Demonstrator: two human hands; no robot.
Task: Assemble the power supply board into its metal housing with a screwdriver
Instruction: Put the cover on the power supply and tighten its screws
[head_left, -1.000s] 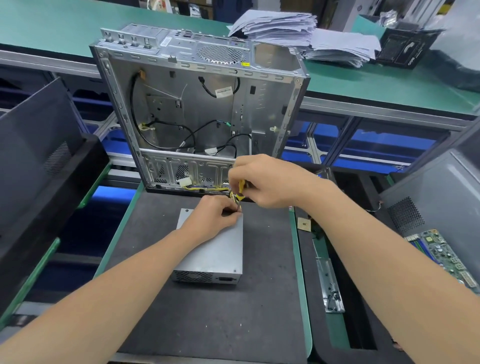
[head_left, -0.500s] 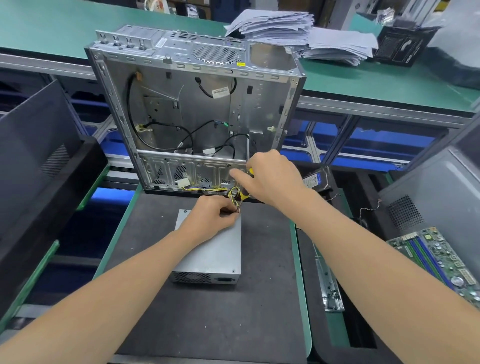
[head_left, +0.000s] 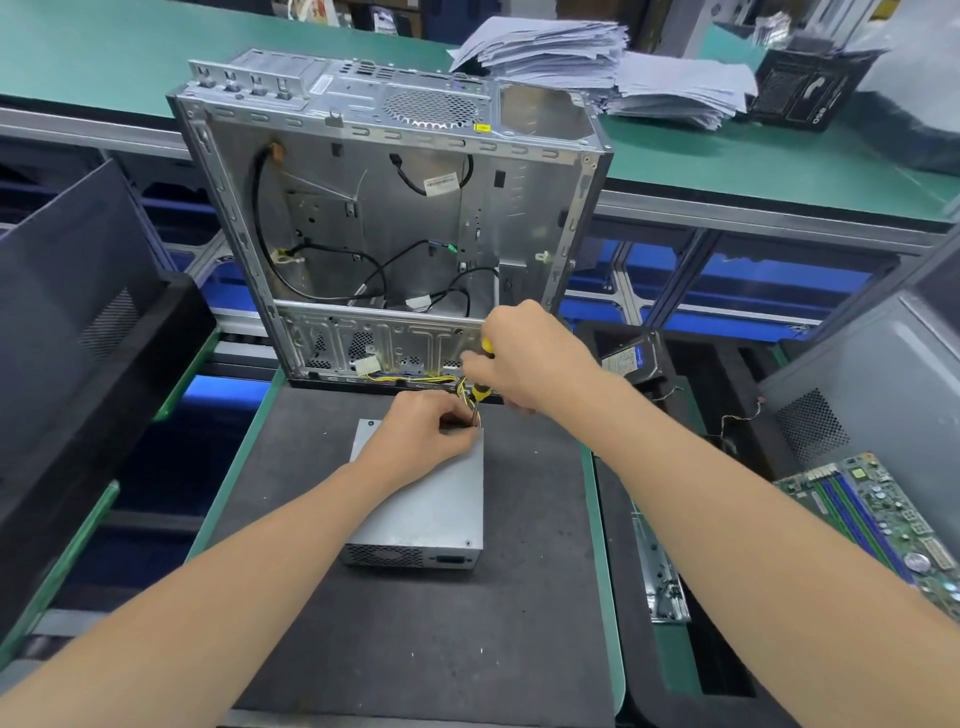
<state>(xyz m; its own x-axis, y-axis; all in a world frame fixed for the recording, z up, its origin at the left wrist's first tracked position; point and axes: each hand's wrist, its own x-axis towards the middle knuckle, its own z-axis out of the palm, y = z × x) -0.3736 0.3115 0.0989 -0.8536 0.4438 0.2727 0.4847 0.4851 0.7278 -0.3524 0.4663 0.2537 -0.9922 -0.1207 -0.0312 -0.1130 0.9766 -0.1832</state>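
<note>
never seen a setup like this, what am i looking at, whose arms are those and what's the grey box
No machine here: a camera worn on a person's head looks down at their own two bare arms. On a dark mat lies a grey power supply box, and behind it stands an open metal computer case. The left hand pinches a bundle of wires at the box's far edge. The right hand grips a yellow and black screwdriver. A green circuit board lies off to the right.
</note>
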